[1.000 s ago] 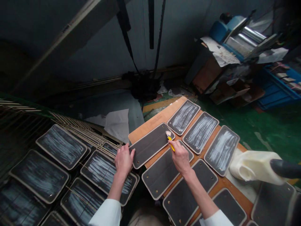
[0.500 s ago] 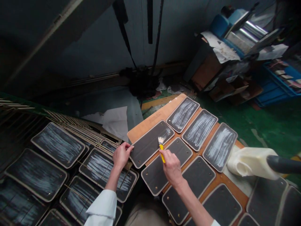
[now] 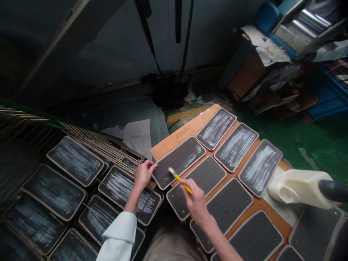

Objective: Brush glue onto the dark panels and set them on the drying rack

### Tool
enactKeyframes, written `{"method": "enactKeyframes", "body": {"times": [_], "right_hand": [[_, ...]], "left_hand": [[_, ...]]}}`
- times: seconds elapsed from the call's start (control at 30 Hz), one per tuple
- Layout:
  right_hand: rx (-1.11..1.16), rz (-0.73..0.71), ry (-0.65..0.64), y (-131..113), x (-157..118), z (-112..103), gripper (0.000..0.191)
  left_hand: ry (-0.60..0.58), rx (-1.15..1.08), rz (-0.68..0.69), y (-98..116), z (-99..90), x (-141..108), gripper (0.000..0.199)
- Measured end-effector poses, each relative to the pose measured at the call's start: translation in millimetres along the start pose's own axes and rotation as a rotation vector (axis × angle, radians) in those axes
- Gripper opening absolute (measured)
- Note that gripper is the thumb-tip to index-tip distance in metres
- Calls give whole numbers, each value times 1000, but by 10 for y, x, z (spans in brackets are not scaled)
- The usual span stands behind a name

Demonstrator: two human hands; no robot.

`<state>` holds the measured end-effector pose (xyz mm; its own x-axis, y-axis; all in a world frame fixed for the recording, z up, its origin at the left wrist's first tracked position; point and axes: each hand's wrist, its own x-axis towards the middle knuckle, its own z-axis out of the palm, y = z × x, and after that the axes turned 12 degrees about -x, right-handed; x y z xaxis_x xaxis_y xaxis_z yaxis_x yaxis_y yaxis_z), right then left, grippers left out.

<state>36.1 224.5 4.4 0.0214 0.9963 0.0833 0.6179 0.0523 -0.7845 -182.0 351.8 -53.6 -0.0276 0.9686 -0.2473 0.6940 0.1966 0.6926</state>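
In my right hand (image 3: 194, 199) is a small paintbrush (image 3: 185, 185) with a yellow handle; its whitish bristles touch the near part of a dark rectangular panel (image 3: 174, 159). That panel has a pale rim and a streak of white coating along its right side. My left hand (image 3: 143, 174) pinches the panel's left corner between thumb and fingers. Just in front lies an uncoated dark panel (image 3: 201, 181). Three panels beyond, such as the white-streaked panel (image 3: 236, 146), carry brushed white coating.
The panels lie on a brown board (image 3: 174, 139). A cut-open whitish plastic jug (image 3: 299, 186) stands at the right. On my left, wire racks (image 3: 89, 141) hold several coated panels (image 3: 76, 159). A machine with metal rollers (image 3: 307, 27) and a blue crate (image 3: 331, 98) are at the back right.
The brush has moved down and left along the panel, leaving a longer white streak. My left hand stays at the corner. The view has shifted slightly.
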Motion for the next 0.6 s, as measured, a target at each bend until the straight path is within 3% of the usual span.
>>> {"method": "enactKeyframes", "body": {"times": [0.17,0.3,0.47,0.6], "right_hand": [[-416,-46,212,465,465,-359,25],[-641,-151,115,500,385,-134,29],[-413,-187,-76,61,-81,339,29],[-39,-53,-148,-161,-153,437,24]], "left_hand": [[-37,-70,27,-91,1,31,17],[-40,-99,36,-119,1,35,17],[-53,-154,41,-149,-12,50,18],[-74,-203,67,-162,-28,57,19]]}}
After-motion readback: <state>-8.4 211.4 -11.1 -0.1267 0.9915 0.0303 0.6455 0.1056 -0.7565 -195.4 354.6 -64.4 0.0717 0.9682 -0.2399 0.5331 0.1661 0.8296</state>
